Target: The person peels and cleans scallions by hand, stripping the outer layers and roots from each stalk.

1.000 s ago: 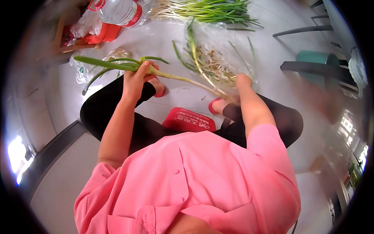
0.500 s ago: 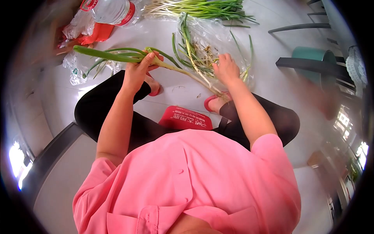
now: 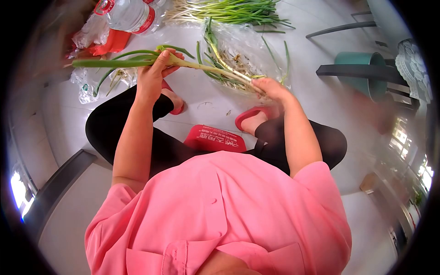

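A long green onion (image 3: 201, 67) stretches between my two hands, its green leaves to the left and its pale root end to the right. My left hand (image 3: 152, 74) is closed around it where the leaves branch. Near the roots, my right hand (image 3: 271, 88) has its fingers closed on the pale stalk; the fingertips are partly hidden. Beyond the stalk, a clear plastic bag (image 3: 250, 36) lies on the floor with dry peelings and roots (image 3: 238, 63) and some loose green leaves on it.
Farther off lies a pile of green onions (image 3: 224, 11). At upper left are a large clear bottle (image 3: 130, 17), a red bag (image 3: 110, 42) and another plastic bag (image 3: 85, 85) with scraps. A red printed box (image 3: 215, 138) sits between my legs. To the right stands a green bin (image 3: 362, 73) behind dark chair legs (image 3: 362, 71).
My right hand has moved from above the peelings down onto the root end of the onion and closed on it. The onion is now held more level, slightly farther left.
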Tool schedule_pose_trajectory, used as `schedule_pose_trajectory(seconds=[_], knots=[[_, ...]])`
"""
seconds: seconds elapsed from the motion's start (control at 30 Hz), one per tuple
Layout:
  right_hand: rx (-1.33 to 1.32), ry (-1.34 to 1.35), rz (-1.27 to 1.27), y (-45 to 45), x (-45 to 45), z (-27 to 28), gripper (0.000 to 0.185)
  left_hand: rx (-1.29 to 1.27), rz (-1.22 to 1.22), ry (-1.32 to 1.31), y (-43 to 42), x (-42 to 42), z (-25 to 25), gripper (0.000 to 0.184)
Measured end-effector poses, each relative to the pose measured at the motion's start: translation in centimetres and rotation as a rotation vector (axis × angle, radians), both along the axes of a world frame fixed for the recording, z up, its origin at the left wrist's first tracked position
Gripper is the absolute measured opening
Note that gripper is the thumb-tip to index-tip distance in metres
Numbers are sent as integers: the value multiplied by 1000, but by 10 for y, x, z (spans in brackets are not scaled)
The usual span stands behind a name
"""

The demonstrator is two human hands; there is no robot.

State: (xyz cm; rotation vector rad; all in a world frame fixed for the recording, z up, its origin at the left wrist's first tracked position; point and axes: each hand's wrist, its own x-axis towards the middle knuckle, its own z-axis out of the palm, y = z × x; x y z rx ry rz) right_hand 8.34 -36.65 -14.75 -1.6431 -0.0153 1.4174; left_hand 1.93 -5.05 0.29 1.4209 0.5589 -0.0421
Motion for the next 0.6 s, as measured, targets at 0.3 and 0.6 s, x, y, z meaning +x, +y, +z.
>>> schedule_pose_trajectory(seconds=[0.3,0.6], knots=[[-445,-175,-60,-7,19,-76,41,264,130,-187,-1,-12,30,24],[-809,-725,-43,-5,1,-73,32,319,191,-172,23,4,23,21]])
